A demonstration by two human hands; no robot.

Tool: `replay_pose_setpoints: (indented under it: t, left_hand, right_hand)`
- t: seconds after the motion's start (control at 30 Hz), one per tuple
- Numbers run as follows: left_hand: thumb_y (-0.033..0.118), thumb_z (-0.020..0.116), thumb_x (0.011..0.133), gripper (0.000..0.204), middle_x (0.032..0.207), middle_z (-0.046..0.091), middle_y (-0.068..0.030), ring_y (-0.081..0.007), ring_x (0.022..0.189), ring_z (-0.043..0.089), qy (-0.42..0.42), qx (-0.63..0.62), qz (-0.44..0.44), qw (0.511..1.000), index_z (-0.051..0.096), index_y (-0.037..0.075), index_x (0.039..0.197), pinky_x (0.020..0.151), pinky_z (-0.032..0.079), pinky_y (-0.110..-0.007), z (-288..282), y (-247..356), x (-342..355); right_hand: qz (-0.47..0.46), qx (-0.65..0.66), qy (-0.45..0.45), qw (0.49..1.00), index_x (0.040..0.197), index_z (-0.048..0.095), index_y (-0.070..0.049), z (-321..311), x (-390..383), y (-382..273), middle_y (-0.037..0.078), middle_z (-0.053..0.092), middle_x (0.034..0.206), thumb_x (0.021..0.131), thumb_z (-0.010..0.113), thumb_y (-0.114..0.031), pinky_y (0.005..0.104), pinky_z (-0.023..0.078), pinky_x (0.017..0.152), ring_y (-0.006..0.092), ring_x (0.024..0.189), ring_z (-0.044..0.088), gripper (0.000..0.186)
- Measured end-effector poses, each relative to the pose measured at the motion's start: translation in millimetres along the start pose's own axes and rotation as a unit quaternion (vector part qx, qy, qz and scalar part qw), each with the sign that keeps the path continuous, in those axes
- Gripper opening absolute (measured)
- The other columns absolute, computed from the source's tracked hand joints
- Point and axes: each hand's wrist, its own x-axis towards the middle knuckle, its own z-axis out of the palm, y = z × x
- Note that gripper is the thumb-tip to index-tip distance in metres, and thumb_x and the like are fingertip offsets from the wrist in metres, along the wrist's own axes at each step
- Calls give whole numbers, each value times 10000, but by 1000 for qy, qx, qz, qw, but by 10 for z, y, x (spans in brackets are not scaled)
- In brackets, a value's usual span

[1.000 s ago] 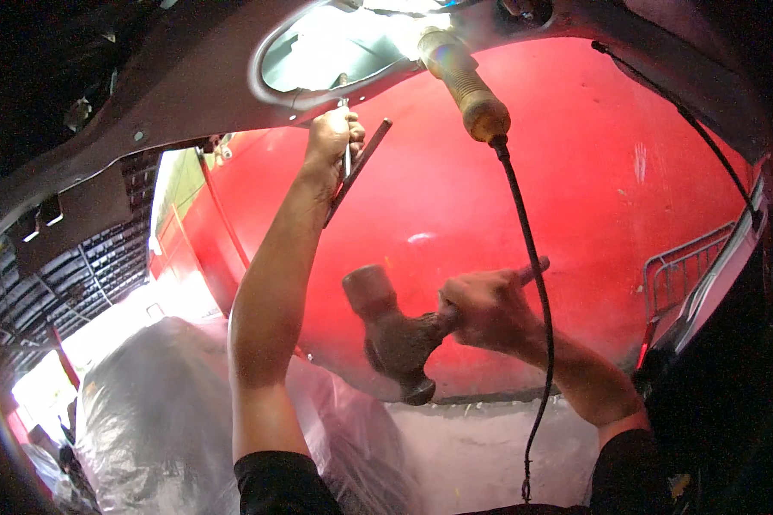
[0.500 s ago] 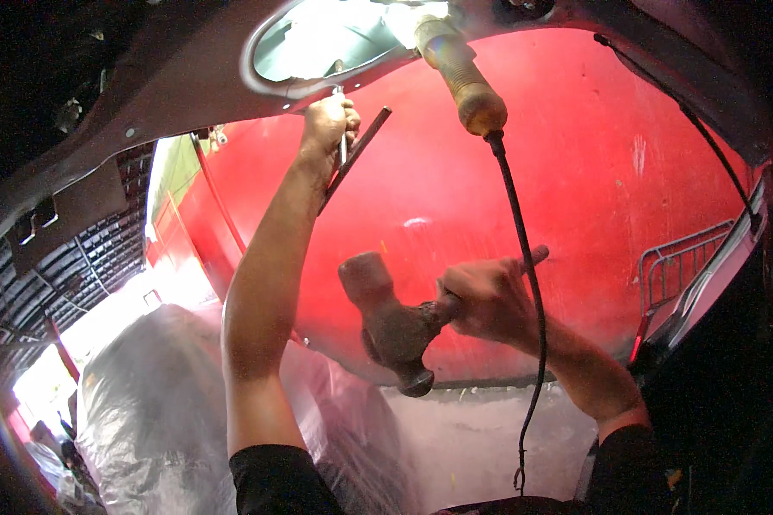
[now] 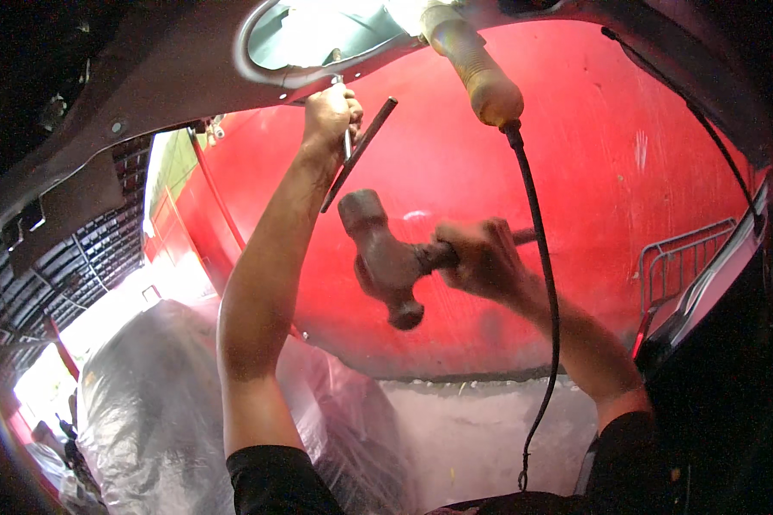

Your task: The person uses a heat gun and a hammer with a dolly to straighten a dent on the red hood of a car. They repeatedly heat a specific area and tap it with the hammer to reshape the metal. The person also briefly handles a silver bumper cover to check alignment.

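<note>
Raised at upper centre, my left hand (image 3: 329,118) is closed around a slim metal T-shaped tool (image 3: 358,156). Its shiny shaft rises past my fist to the rim of an oval opening (image 3: 318,39) in the dark metal panel (image 3: 176,90) overhead. Below the fist, the tool's dark crossbar slants across the shaft. My right hand (image 3: 481,262) grips the handle of a ball-peen hammer (image 3: 392,262). The hammer head hangs below the crossbar, apart from it, flat face up and rounded end down.
A yellowish work lamp (image 3: 481,77) hangs from the panel, its black cable (image 3: 541,249) dropping in front of my right forearm. Plastic sheeting (image 3: 155,403) covers something at lower left. Behind stands a red wall (image 3: 575,154), with a metal railing (image 3: 683,257) and a thin strut (image 3: 721,146) at right.
My right hand has raised the hammer, bringing its head closer to the T-shaped tool. My left hand keeps its grip in nearly the same place. The view has shifted slightly.
</note>
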Motion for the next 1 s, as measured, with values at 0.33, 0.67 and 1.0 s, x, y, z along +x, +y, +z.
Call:
replay_pose_setpoints:
  t: [0.33,0.67,1.0]
  left_hand:
    - [174,409,917,153,546,435,-25,-106,368,358,-31,-1,1,1000,466,33,927,317,312,-278,-35,-40,44]
    - [230,419,972,253,549,428,29,-87,389,379,-35,13,-5,999,498,109,764,339,328,-263,-104,27,52]
    - [256,406,985,259,543,395,43,-80,387,340,-35,97,-60,993,496,108,793,337,281,-244,-169,142,51]
  right_hand:
    - [-66,15,19,997,640,445,-68,-22,-24,-162,150,481,535,775,661,-141,439,401,429,366,483,547,265]
    - [42,-17,-8,999,688,507,-83,123,-151,-37,144,491,528,769,674,-156,437,409,427,354,483,558,200]
    - [1,27,-39,999,663,484,-84,11,-137,-274,104,508,536,743,693,-128,398,402,415,295,468,564,229]
